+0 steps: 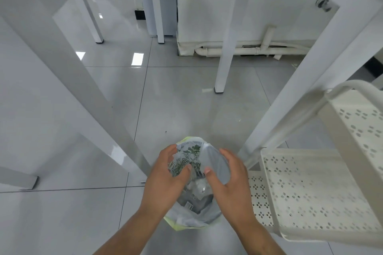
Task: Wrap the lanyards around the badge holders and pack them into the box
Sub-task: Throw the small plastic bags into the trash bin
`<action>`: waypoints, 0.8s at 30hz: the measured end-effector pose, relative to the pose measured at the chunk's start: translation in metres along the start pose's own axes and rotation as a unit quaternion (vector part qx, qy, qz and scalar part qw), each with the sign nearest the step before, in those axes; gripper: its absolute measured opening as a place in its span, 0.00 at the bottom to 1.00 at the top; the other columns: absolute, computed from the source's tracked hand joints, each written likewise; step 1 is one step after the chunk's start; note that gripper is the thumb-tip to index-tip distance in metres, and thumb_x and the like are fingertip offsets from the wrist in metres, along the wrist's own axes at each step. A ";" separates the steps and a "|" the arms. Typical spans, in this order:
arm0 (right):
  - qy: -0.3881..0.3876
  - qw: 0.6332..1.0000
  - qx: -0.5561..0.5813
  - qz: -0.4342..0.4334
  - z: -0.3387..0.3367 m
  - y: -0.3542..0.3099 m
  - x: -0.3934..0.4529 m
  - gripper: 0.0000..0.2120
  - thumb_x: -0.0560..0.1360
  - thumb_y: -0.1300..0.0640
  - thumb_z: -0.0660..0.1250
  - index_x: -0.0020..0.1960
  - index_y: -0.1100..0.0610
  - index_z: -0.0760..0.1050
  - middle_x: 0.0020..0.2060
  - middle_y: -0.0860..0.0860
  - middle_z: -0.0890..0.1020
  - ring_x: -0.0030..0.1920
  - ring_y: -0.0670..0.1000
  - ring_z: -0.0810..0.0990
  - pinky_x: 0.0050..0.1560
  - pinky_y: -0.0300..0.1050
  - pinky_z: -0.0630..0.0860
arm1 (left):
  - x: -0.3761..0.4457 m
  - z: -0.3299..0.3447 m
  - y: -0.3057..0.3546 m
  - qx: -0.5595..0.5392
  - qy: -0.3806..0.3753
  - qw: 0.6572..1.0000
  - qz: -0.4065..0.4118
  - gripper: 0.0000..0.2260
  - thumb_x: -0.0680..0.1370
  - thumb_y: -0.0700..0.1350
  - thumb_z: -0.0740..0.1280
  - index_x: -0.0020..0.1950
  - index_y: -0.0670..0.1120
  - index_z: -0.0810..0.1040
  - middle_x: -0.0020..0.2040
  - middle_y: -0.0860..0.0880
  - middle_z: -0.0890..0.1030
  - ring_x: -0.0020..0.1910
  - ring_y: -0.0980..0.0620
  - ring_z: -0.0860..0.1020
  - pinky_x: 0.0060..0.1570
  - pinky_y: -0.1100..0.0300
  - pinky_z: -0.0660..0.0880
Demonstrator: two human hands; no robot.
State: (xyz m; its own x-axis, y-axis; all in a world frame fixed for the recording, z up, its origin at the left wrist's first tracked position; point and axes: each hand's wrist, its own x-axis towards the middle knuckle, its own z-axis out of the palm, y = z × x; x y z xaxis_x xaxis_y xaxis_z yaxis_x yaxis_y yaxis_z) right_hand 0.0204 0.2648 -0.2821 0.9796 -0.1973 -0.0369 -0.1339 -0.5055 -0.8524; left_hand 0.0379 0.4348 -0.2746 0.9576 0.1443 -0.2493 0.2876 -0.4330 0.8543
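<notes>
Clear crumpled plastic wrap, both hands over lined bin

- Glossy grey tiled floor, pale grout lines, bright light reflections far left.
- Small lined bin standing on it, near centre.
- White table legs planted left, centre, far.
- White perforated rack at near right.

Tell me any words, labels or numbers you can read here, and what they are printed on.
None can be read.
Small white label on grey packaging inside the lined yellow-green waste bin: too blurred to read.
Clear wrapper with green leaf print: a picture, no words.
</notes>
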 end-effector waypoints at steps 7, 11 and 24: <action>-0.011 0.998 0.057 0.036 -0.034 -0.067 -0.002 0.34 0.72 0.29 0.61 0.75 0.37 0.59 0.70 0.31 0.61 0.72 0.34 0.59 0.70 0.40 0.59 | -0.022 -0.025 0.064 0.007 -0.023 0.999 0.024 0.30 0.72 0.67 0.65 0.73 0.67 0.62 0.64 0.67 0.67 0.66 0.59 0.69 0.66 0.55 0.70; -0.024 0.996 0.070 0.055 -0.075 -0.137 -0.018 0.31 0.73 0.32 0.57 0.75 0.36 0.57 0.70 0.28 0.60 0.72 0.32 0.57 0.71 0.38 0.57 | -0.052 -0.055 0.125 0.006 -0.037 0.998 0.041 0.28 0.75 0.67 0.63 0.74 0.66 0.61 0.65 0.68 0.65 0.69 0.61 0.67 0.68 0.56 0.68; -0.034 0.991 0.093 0.092 -0.256 -0.372 -0.071 0.32 0.69 0.27 0.56 0.72 0.31 0.59 0.68 0.25 0.62 0.72 0.36 0.61 0.75 0.49 0.62 | -0.166 -0.174 0.369 -0.010 -0.049 0.998 0.026 0.25 0.77 0.65 0.61 0.74 0.66 0.62 0.67 0.64 0.70 0.66 0.58 0.72 0.66 0.50 0.73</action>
State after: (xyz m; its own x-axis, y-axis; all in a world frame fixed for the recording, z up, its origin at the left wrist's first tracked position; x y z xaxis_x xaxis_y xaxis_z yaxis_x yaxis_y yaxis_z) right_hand -0.0374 0.2517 0.1708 0.9498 -0.2108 -0.2309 -0.2879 -0.3013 -0.9090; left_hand -0.0172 0.4057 0.1606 0.9684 0.0331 -0.2472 0.2379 -0.4203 0.8756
